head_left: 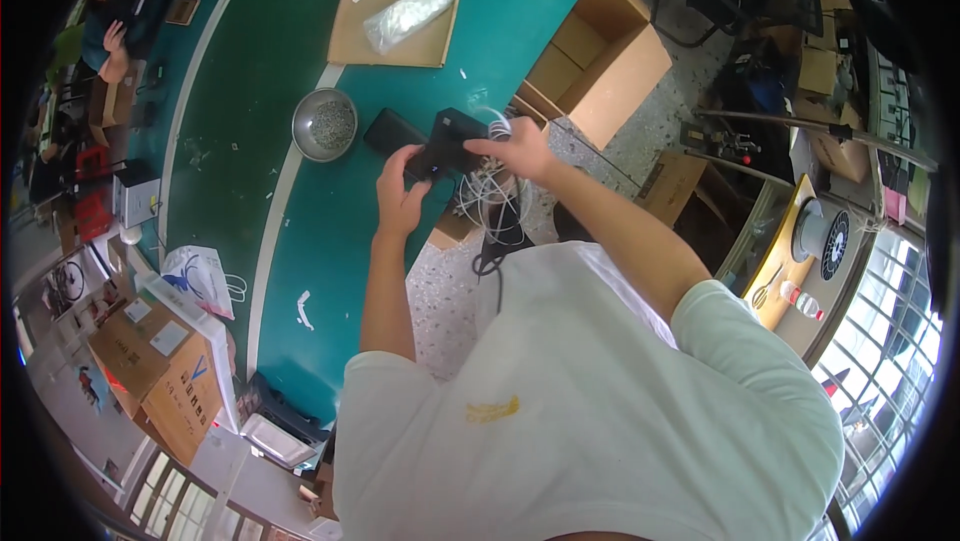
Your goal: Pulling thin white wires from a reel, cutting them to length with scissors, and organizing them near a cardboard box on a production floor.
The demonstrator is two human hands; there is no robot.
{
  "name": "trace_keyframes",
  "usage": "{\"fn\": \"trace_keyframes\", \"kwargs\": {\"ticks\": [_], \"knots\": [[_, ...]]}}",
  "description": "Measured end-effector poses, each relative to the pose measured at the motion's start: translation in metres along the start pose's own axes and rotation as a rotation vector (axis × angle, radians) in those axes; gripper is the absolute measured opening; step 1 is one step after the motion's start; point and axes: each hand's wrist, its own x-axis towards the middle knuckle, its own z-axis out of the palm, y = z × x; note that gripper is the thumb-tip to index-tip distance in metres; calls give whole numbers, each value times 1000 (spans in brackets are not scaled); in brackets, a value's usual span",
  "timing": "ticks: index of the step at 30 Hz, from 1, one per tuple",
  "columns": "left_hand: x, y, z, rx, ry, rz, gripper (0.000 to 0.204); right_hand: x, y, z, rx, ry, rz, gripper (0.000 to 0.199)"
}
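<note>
Both hands are out front over the right edge of the green bench [345,241], working on one blk box [458,129]. The box sits btwn them: L hand [398,199] at its near-left end, R hand [522,153] on its right side. L fingers are bent, thumb and fingertips closed on the near end; R thumb + index pinch the right edge, rest of the hand curled in. Exact grip under the box is hidden, so can't tell how much weight each takes.

A 2nd blk case [396,129] lies on the bench just left of the box, right beyond the L fingertips; can't tell if the two touch. White cable [490,196] is looped by the R hand, a small coil just above the knuckles, the bigger tangle hanging below the wrist, off the bench edge.

Left of the 2nd case: steel bowl [298,136] w/ lots of small greyish bits. Farther off, a shallow cardbd tray [345,49] w/ a clear plastic bag [412,15] in it. To the far right, beside the bench, an open carton [628,86] on the floor. Well off to the left, a co-worker [120,6] sits w/ both hands raised near another bench. Near left: white bag [200,281] + brown carton [160,366].
</note>
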Motion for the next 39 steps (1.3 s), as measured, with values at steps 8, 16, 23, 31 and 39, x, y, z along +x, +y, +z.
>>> {"fn": "trace_keyframes", "kwargs": {"ticks": [8,16,23,31,39], "knots": [[33,28,-14,1264,-431,534,47,-30,-1,-47,-82,35,95,34],[14,4,-9,1449,-238,580,61,4,11,-39,-427,-122,232,47],[-62,16,-34,1499,-152,-29,75,57,32,27,-447,-75,-21,57],[-101,40,-47,1296,245,-170,50,100,51,47,-228,-81,-6,70],[-124,138,40,768,33,-269,30,87,27,54,-298,-96,89,60]]}}
